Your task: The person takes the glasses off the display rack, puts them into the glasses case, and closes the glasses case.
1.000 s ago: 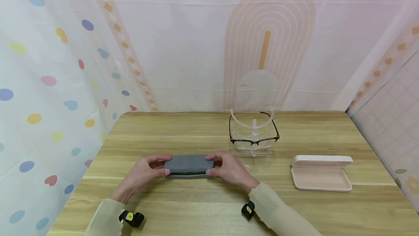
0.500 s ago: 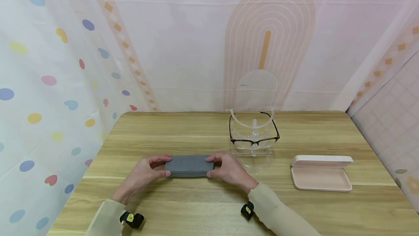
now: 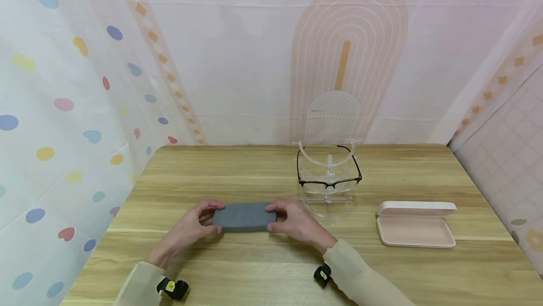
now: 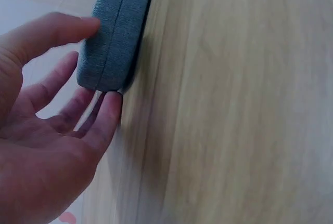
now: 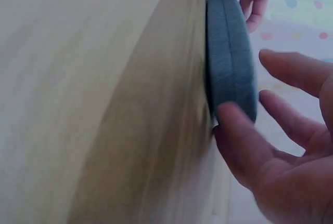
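Note:
A grey-blue fabric glasses case (image 3: 246,217) lies closed on the wooden table, left of the middle. My left hand (image 3: 191,223) holds its left end, one fingertip against its side and other fingers at the end in the left wrist view. At the right end, my right hand (image 3: 297,221) has its fingers curved around the case. One right fingertip overlaps the case's lower end in the right wrist view, while other fingertips (image 5: 268,57) look slightly apart from it. The seam runs unbroken along the case (image 5: 229,52). Its inside is hidden.
A clear display stand (image 3: 330,160) behind the right hand bears black-framed glasses (image 3: 330,185). An open white glasses case (image 3: 415,231) with pale pink lining lies at the right. Patterned cloth (image 3: 237,61) hangs behind the table (image 3: 263,268).
The grey-blue case's lid came down, and the dark gap along its front is gone. The left fingers have shifted slightly at their end. Case and hands otherwise stay in nearly the same place.

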The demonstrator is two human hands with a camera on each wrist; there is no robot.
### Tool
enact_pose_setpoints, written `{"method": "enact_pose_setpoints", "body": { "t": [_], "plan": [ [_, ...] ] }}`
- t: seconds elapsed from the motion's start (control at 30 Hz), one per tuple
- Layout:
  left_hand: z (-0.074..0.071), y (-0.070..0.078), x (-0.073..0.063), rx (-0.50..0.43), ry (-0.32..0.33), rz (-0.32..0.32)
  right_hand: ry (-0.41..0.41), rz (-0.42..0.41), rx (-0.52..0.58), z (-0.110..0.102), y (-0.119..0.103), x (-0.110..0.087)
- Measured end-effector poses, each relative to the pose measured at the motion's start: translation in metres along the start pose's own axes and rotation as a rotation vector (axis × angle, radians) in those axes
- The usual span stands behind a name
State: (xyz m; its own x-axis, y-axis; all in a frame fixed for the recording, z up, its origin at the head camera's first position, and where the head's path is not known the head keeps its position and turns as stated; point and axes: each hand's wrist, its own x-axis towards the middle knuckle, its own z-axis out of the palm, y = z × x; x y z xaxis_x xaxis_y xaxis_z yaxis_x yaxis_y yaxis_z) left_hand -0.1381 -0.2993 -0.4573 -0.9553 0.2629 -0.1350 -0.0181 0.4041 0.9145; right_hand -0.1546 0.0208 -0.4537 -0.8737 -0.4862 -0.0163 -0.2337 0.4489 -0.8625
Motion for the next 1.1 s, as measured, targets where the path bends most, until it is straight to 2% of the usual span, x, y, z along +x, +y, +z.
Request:
{"method": "enact_pose_setpoints", "body": {
  "t": [0.13,0.3,0.4,0.53,0.63,0.77,0.9,1.1],
  "plan": [
    [0.005,0.005,-0.004,0.031,0.046,-0.018,-0.003,-0.044,0.006,-0.002,-0.003,-0.008],
    [0.014,0.013,-0.013,0.053,0.137,-0.012,0.051,-0.055,0.001,-0.003,-0.007,-0.019],
    [0.020,0.017,-0.017,0.079,0.214,0.020,0.099,-0.074,-0.017,-0.006,-0.011,-0.027],
    [0.027,0.023,-0.020,0.094,0.353,0.079,0.168,-0.113,-0.027,-0.011,-0.018,-0.036],
    [0.034,0.030,-0.022,0.078,0.442,0.126,0.218,-0.139,-0.042,-0.015,-0.024,-0.043],
    [0.047,0.041,-0.023,0.030,0.522,0.211,0.279,-0.210,-0.080,-0.022,-0.028,-0.052],
    [0.061,0.052,-0.023,-0.011,0.555,0.283,0.331,-0.322,-0.138,-0.029,-0.027,-0.062],
    [0.077,0.066,-0.021,-0.077,0.535,0.343,0.398,-0.416,-0.216,-0.043,-0.024,-0.078]
  ]
}}
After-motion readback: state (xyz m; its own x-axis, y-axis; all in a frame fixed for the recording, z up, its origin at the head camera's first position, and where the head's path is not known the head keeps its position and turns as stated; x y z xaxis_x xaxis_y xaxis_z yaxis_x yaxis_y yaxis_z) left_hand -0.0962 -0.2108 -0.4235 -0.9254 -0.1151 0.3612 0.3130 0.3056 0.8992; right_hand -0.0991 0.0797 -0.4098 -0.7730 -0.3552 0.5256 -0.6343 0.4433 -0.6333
